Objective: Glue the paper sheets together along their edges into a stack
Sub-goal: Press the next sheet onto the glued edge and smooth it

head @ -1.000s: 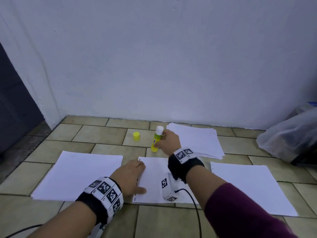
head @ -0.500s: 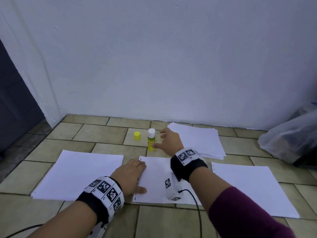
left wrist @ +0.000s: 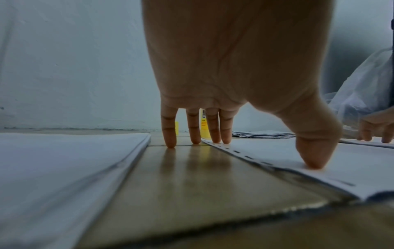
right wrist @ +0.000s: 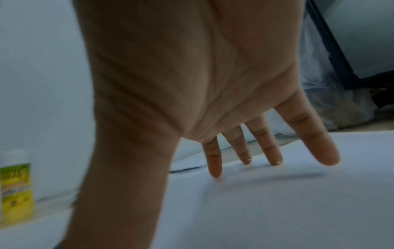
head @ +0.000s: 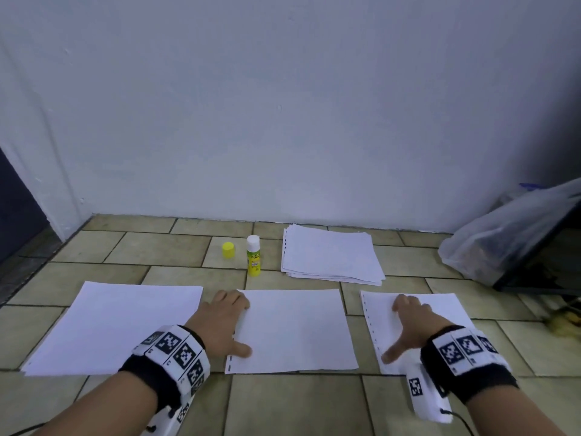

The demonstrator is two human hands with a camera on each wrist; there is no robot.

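Observation:
Three white paper sheets lie side by side on the tiled floor: a left sheet (head: 113,325), a middle sheet (head: 295,332) and a right sheet (head: 440,313). My left hand (head: 226,322) rests flat on the middle sheet's left edge, thumb (left wrist: 313,156) on the paper and fingers (left wrist: 170,134) straight, two of them on the tile. My right hand (head: 408,328) lies spread with straight fingers (right wrist: 275,151) on the right sheet. An uncapped yellow glue stick (head: 253,255) stands upright behind the sheets, its yellow cap (head: 228,249) just left of it.
A pile of several paper sheets (head: 330,254) lies behind the middle and right sheets near the white wall (head: 283,121). A clear plastic bag (head: 503,237) and a dark box (head: 547,262) sit at the far right. A dark doorway (head: 15,209) opens at the left.
My right hand has let go of the glue stick, which now stands upright on the floor, and moved right and back onto the right sheet. The left hand has stayed on the middle sheet.

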